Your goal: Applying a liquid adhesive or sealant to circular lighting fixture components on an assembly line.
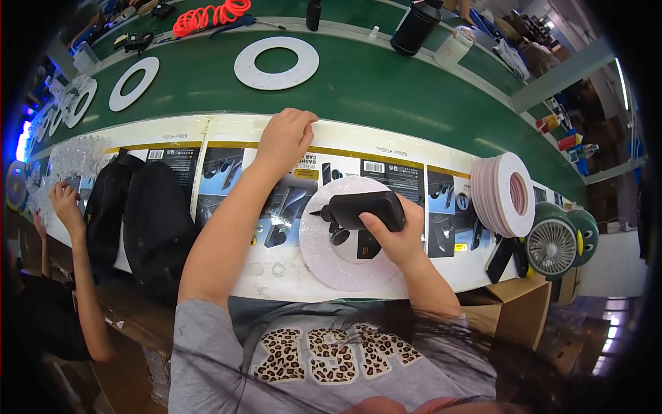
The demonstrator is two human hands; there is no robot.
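Observation:
My right hand (407, 238) is wrapped round a black squeeze bottle (369, 209) with a thin pointed nozzle. The bottle lies tilted nearly level above a speckled white ring (339, 268), its nozzle pointing left over the ring's left part. That ring rests on the printed cardboard covering the white bench. My left hand (286, 140) is stretched forward to the bench's far edge, beside the green conveyor belt (386, 90). Its fingers are curled together, and whatever may be between them is hidden. Small clear rings (278, 269) lie left of the speckled ring.
Right of me stand a stack of pinkish-white rings (491, 200) and a small green fan (554, 241). Two black pouches (157, 221) lie to my left, near a co-worker's hand (67, 207). More white rings (298, 52) lie on the belt. A black bottle (416, 27) stands beyond it.

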